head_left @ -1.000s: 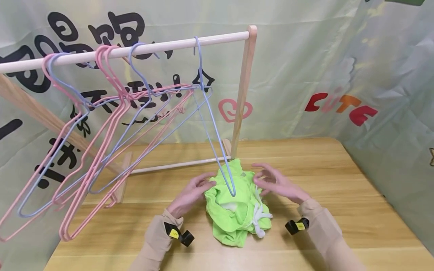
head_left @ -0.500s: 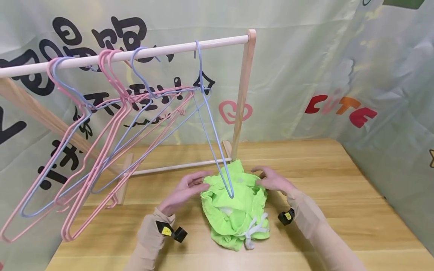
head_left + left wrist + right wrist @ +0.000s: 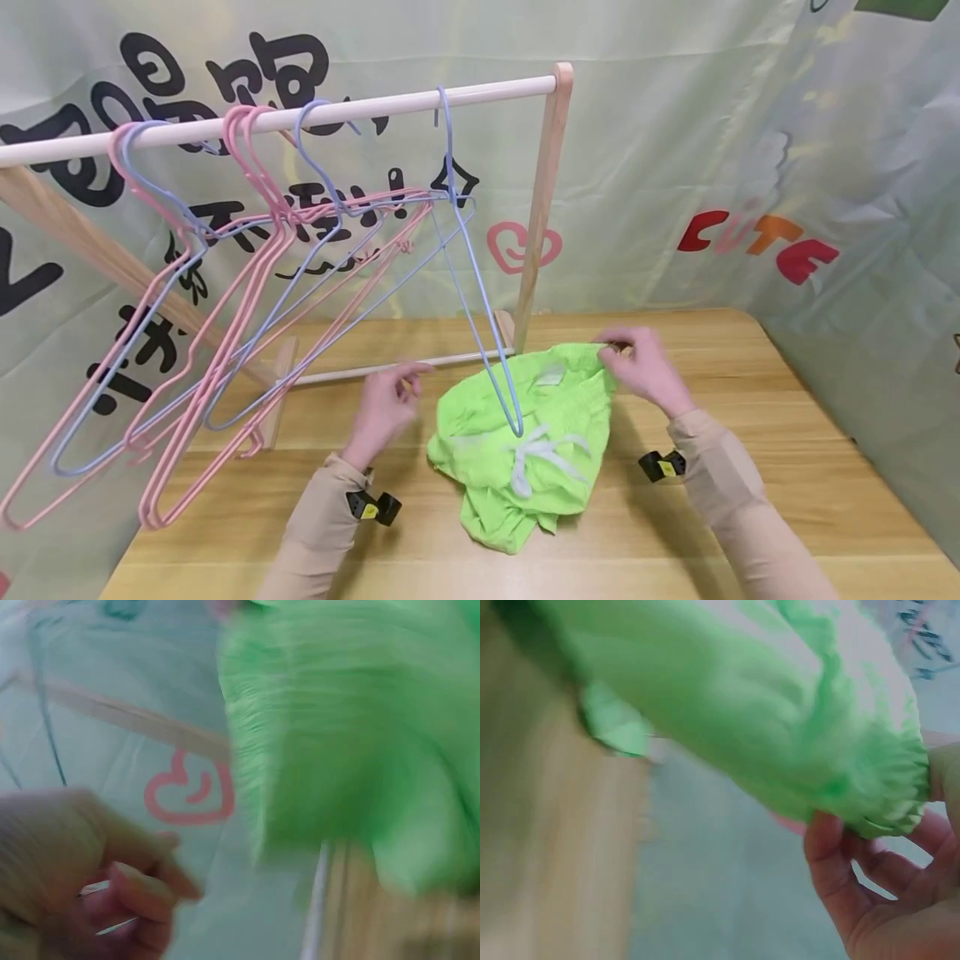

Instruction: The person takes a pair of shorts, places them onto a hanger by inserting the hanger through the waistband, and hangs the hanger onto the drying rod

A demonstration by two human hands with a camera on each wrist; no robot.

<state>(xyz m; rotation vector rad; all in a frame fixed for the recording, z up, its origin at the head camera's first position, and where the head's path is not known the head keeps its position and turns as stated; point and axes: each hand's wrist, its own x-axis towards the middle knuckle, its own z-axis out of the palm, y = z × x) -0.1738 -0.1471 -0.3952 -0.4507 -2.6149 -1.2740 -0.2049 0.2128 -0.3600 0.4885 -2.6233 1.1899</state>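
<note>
Lime-green shorts (image 3: pixel 480 479) with an elastic waistband and a white drawstring bow (image 3: pixel 536 452) are partly lifted off the wooden table. My right hand (image 3: pixel 647 368) pinches the waistband at its far right corner; the right wrist view shows the thumb and fingers on the gathered edge (image 3: pixel 889 799). Apart from the cloth, to its left, is my left hand (image 3: pixel 382 412), its fingers loosely bent around nothing. In the left wrist view a gap separates that hand (image 3: pixel 112 877) from the blurred green fabric (image 3: pixel 337 750). A blue hanger (image 3: pixel 480 287) overlaps the shorts from above.
A clothes rack with a white rail (image 3: pixel 375 107) and wooden posts (image 3: pixel 542 200) stands on the table (image 3: pixel 712 500). Several pink hangers (image 3: pixel 251 279) and blue hangers hang toward the left. A printed curtain (image 3: pixel 637 167) borders the table behind and at the right.
The bunched shorts have been spread and raised at the right corner, with the waistband now up. My right hand has taken hold of that corner; the left hand has drawn away leftward.
</note>
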